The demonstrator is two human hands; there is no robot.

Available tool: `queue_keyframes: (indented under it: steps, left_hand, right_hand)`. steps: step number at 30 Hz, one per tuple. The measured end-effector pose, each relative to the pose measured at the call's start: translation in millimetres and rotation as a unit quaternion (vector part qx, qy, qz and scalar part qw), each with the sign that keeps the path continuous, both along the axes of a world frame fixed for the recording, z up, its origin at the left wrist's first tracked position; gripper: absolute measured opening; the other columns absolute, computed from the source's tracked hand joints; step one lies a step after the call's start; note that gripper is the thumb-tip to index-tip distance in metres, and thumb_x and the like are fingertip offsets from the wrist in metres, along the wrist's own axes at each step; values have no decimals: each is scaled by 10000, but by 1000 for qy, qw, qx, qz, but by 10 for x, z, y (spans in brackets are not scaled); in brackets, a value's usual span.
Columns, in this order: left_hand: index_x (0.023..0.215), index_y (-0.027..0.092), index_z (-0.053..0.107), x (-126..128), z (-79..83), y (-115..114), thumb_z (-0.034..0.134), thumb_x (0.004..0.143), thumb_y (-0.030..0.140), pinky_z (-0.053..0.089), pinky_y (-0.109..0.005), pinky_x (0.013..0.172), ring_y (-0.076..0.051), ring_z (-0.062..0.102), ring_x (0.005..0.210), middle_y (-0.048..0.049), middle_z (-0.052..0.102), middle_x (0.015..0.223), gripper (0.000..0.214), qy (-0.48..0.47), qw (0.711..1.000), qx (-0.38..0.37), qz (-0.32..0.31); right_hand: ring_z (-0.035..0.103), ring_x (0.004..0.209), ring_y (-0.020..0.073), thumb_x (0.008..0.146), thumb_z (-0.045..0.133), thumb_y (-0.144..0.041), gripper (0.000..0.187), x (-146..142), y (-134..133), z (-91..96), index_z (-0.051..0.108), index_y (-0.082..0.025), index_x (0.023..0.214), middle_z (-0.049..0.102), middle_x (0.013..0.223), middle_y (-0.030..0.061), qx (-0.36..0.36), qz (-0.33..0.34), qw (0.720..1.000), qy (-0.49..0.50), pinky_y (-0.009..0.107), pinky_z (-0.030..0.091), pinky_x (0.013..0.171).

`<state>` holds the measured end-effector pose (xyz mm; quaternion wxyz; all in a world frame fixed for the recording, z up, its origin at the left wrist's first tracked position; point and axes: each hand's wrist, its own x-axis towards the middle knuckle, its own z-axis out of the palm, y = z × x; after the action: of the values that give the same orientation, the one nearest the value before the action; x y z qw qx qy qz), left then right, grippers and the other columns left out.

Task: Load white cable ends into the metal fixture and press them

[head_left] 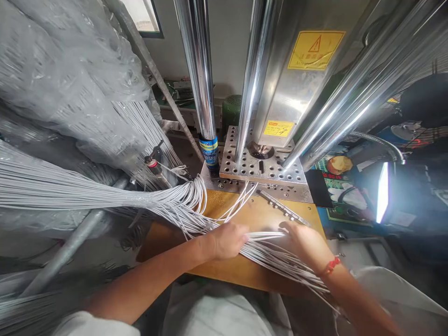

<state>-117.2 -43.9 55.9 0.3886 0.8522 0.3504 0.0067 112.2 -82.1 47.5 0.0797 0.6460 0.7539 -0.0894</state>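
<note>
My left hand (pixel 231 240) is closed around a few white cables (pixel 268 234) above the tan board. The same strands run across to my right hand (pixel 306 242), whose fingers are closed on their far end. Beneath both hands a larger bundle of white cables (pixel 276 261) lies over the board and trails toward the lower right. A slotted metal bar (pixel 283 207) rests at a slant on the board, just behind my right hand. Some cables (pixel 241 200) loop up to the perforated metal plate (pixel 229 170). The cable tips at my right fingers are hidden.
Thick hanks of white cable (pixel 70 189) come in from the left, beside plastic-wrapped bundles (pixel 70 70). Chrome columns (pixel 199 70) and a metal housing (pixel 276 102) rise behind the tan board (pixel 224 270). A bright lamp (pixel 383 193) stands on the right.
</note>
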Motion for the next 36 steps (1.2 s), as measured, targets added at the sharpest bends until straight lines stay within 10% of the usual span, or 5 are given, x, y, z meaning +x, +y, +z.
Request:
queue_keyframes:
  steps: [3,6,14,26,36]
  left_hand:
    - [717,170,429,60,-59,-128,414,793,261,333,-221,524,-80,430,513,30,460,601,119,-42,956,-289,-10]
    - [809,191,381,226,-192,-280,447,793,369,284,-179,451,-22,304,387,82,365,571,190,-166,807,-563,61]
    - [759,182,368,339,-409,-406,484,797,362,143,-167,420,-12,216,371,92,280,508,217,-240,685,-664,181]
    - [751,168,384,449,-411,-271,422,823,342,212,-194,452,-26,316,388,74,325,527,192,-296,680,-642,196]
    - [680,140,396,635,-436,-226,516,731,366,216,-178,423,-19,365,395,58,426,525,261,-307,745,-529,266]
  right_hand:
    - [580,622,173,811,398,-237,200,-50,52,-27,589,-190,777,632,695,46,22,19,998,-53,247,299,512]
    - [556,609,157,789,434,-197,160,-177,92,-83,587,-186,835,623,698,38,24,171,985,-14,257,301,545]
    - [524,608,139,804,421,-138,231,-34,193,-292,576,-144,976,596,663,43,119,191,974,-8,274,322,605]
    - [518,670,157,761,421,-73,432,75,200,-413,437,-97,1192,562,776,68,161,283,945,28,270,439,602]
    - [585,843,150,711,323,-29,487,15,92,-504,446,-130,1172,617,963,98,80,112,954,268,281,481,731]
